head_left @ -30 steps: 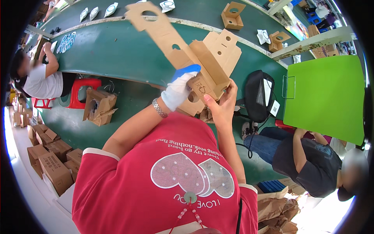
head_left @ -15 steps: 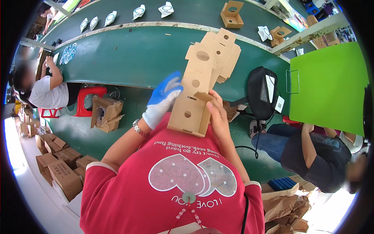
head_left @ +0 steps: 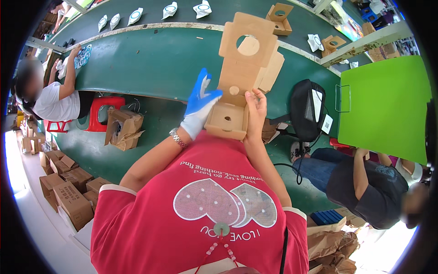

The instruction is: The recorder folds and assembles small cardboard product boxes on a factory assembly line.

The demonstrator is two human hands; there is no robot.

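Note:
A small brown cardboard box (head_left: 226, 119) is held in front of my chest, its tray folded up with a small hole in the bottom. Its tall lid panel (head_left: 232, 68) stands out toward the bench, with a large round hole near the far end. My right hand (head_left: 257, 112), bare, grips the right wall, with the thumb at the rim. My left hand (head_left: 200, 106), in a blue and white glove, lies along the left wall, fingers stretched out and thumb apart near the corner. Flat cardboard blanks (head_left: 271, 72) lie behind the lid, partly hidden by it.
A green bench (head_left: 150, 64) runs across, with a conveyor behind it carrying white wrapped items (head_left: 169, 10) and folded boxes (head_left: 279, 19). A black bag (head_left: 306, 109) and green board (head_left: 383, 100) are at right. People sit at both sides. An open carton (head_left: 124, 129) stands on the floor.
The box's walls have been folded up into a tray, and the lid panel is raised higher. My left hand has moved in against the left wall; my right hand has shifted slightly up.

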